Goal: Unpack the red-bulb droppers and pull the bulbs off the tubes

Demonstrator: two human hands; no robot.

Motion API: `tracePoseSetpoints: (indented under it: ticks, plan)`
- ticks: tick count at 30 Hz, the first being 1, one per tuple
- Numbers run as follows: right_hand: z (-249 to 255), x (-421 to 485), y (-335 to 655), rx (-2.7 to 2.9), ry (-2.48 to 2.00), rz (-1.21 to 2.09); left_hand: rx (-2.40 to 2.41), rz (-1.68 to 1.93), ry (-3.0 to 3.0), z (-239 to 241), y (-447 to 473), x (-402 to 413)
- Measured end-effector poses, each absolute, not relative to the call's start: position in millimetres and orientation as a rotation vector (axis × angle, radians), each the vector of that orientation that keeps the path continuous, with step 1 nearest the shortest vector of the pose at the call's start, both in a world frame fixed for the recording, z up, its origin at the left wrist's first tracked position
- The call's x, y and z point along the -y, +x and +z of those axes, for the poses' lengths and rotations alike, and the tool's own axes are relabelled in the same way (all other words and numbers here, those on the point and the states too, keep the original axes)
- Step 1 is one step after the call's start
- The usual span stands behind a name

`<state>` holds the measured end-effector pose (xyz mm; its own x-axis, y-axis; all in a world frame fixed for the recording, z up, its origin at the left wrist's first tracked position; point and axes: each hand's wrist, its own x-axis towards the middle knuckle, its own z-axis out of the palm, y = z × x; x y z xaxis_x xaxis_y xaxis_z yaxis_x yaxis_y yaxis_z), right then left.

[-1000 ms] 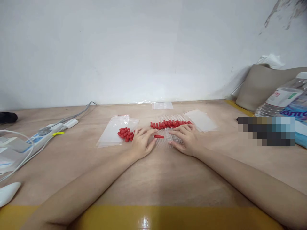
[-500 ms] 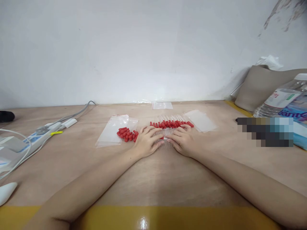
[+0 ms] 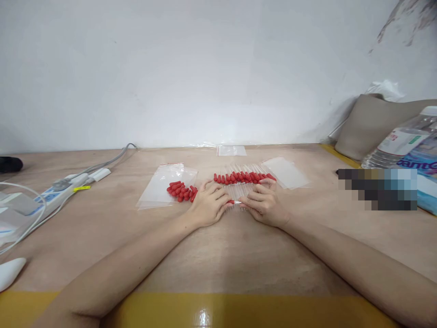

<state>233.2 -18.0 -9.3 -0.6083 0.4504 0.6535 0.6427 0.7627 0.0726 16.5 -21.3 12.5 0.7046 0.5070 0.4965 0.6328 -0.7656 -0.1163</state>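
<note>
My left hand (image 3: 210, 203) is closed on a small red rubber bulb (image 3: 232, 201), most of it hidden by the fingers. Opposite it, my right hand (image 3: 264, 203) pinches a thin clear tube (image 3: 238, 202) that meets the bulb end to end; whether the tube sits inside the bulb I cannot tell. Under and between the hands lie several loose clear tubes (image 3: 238, 191). Just beyond them is a row of droppers (image 3: 244, 176) with red bulbs toward me. A pile of loose red bulbs (image 3: 180, 191) rests left of my left hand.
Clear plastic bags (image 3: 155, 187) lie under the bulb pile, with more bags (image 3: 287, 173) at right and a small bag (image 3: 232, 151) by the wall. A power strip (image 3: 56, 193) with cables is at left. A water bottle (image 3: 401, 143) and a grey-brown bin (image 3: 362, 123) stand at right.
Both hands have shifted slightly toward me with the bulb and tube between them. My right hand has drawn a little to the right, and more of the tube shows.
</note>
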Motion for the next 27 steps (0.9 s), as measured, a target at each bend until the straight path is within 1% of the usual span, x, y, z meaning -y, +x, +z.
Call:
tracePoseSetpoints:
  ticks: [6,10,12,15,18,23,27]
  plan:
    - [-8,21,247,2.404,-0.741,-0.398,0.978,-0.66,-2.71,12,8,24]
    - [-10,9,260,2.106,-0.979,-0.388,1.147,-0.753,-2.645,9,-6,21]
    - [-10,3,259,1.965,-1.086,-0.302,1.162,-0.841,-2.628,10,-10,19]
    - [-10,0,248,1.974,-1.114,-0.087,1.192,-1.031,-2.597,20,-16,11]
    - [-11,1,236,1.998,-1.134,0.009,1.406,-1.113,-2.48,36,-32,-4]
    - [-14,5,229,2.025,-1.192,-0.12,1.94,-0.9,-2.337,60,-77,-27]
    - [-13,11,230,2.117,-1.207,-0.187,2.242,-0.875,-2.354,64,-97,-34]
